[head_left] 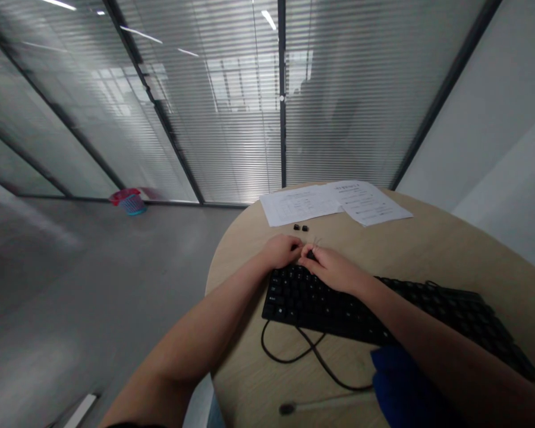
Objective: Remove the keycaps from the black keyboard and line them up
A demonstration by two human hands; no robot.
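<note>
A black keyboard lies on the round wooden table, partly covered by my right forearm. My right hand is closed above its back edge, pinching a small black piece with thin wires sticking out, which looks like a wire keycap puller. Beside it, almost touching, my left hand rests at the keyboard's back left corner with its fingers curled. A dark spot shows at the left fingertips, too small to name. Just beyond the hands sit two small black keycaps.
Printed sheets of paper lie at the table's far edge. A black cable loops in front of the keyboard. Nearer me are a thin brush-like stick and a blue cloth. A pink and blue basket stands on the floor.
</note>
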